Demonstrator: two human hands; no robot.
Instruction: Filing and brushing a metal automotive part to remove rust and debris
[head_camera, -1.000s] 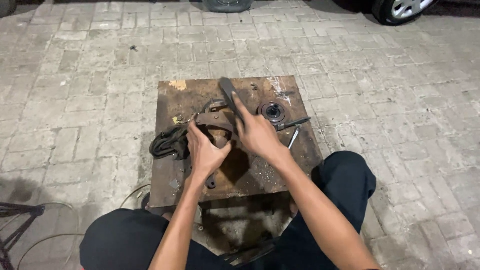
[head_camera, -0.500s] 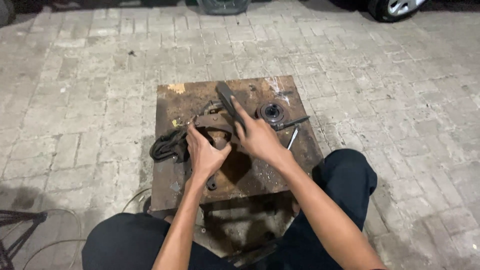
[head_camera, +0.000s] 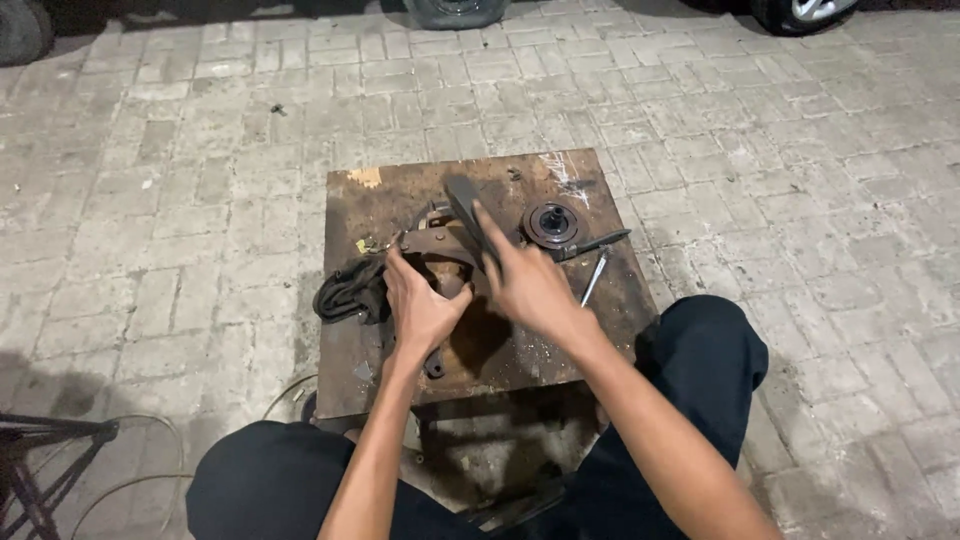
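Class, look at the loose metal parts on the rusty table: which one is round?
The ring-shaped bearing, beyond the right hand; the wrench beside it is long and thin.

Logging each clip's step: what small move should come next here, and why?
Probably bring the dark bar down onto the rusty metal part. The right hand grips the bar angled over it, while the left hand steadies the part on the table.

A round metal bearing (head_camera: 551, 222) lay on the rusty square table (head_camera: 620, 300), a slim wrench (head_camera: 593, 277) just beside it. A dark bundle of rag (head_camera: 348, 291) hung off the left edge. Brick paving (head_camera: 180, 200) surrounded everything, with tyres (head_camera: 457, 12) at the top.
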